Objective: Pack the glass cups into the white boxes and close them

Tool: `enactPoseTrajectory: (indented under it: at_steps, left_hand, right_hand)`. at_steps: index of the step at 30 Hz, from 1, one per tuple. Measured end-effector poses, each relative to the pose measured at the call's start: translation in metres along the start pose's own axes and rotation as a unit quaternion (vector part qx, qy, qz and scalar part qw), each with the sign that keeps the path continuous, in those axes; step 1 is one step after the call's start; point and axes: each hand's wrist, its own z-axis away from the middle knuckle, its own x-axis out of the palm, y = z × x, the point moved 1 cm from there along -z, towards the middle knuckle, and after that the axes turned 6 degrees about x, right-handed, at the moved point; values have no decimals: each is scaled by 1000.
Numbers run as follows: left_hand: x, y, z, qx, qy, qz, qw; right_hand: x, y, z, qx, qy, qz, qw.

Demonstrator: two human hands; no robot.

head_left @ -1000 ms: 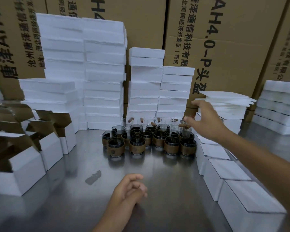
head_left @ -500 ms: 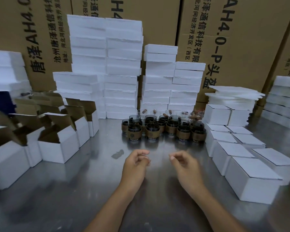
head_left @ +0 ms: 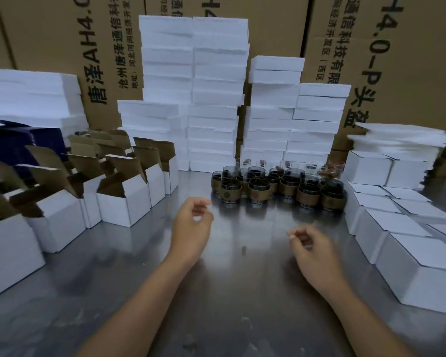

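Dim, even indoor light washes the brushed grey metal bench [head_left: 255,292], which gives back pale, smeared glare. The tall stacks of white foam slabs [head_left: 193,73] bleach out. Motion blur softens everything, worst at the right-hand pile of thin white sheets [head_left: 402,140]. Wide-angle distortion bows the brown printed cardboard cartons [head_left: 397,60] near the borders — shadows are faint.

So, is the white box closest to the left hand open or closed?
Open: the white box has its brown-lined lid flap standing up. Contents cannot be told.
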Motion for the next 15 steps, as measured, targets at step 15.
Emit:
enactPoseTrajectory:
  at_steps: [15]
  left_hand:
    - [-127,-49,-45,-84,104,-304,943]
  right_hand:
    - [1,-2,-1,6,-7,9,1000]
